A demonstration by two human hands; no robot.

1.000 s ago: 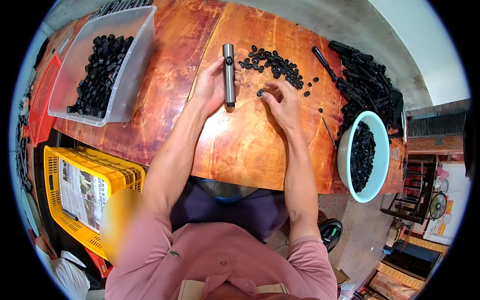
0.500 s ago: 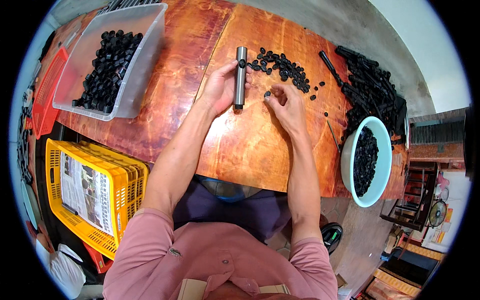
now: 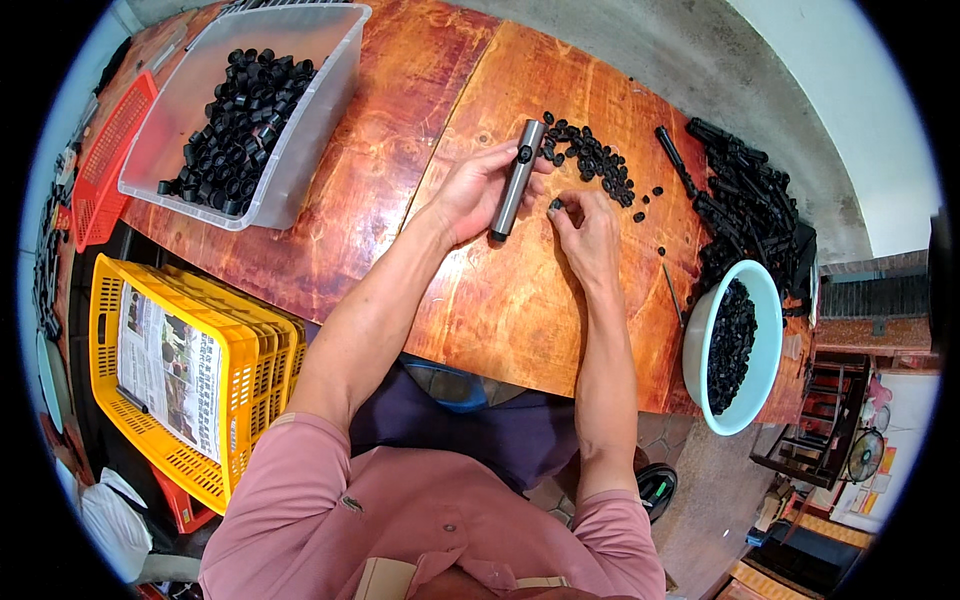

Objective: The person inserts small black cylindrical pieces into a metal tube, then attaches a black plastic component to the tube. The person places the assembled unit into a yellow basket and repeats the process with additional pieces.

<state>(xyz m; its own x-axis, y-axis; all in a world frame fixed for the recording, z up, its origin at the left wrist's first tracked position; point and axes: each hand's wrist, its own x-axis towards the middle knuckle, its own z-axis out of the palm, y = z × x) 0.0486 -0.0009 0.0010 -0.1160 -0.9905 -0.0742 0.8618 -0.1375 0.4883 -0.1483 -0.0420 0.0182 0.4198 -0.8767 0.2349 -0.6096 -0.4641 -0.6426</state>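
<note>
My left hand (image 3: 474, 192) grips a grey metal tube (image 3: 517, 180) that lies slanted over the wooden table (image 3: 400, 150); a small black part sits on the tube near its upper end. My right hand (image 3: 590, 232) is just right of the tube and pinches a small black ring (image 3: 556, 205) between its fingertips. A loose heap of small black rings (image 3: 592, 160) lies on the table right behind both hands.
A clear plastic bin (image 3: 250, 110) with black caps stands at the far left. A pile of black tubes (image 3: 745, 205) and a light blue bowl (image 3: 735, 350) of black parts are at the right. A yellow crate (image 3: 180, 370) with newspaper and a red tray (image 3: 108, 160) are left.
The tube in my left hand has tilted slightly, top end to the right. My right hand has picked a small black ring and holds it beside the tube.
</note>
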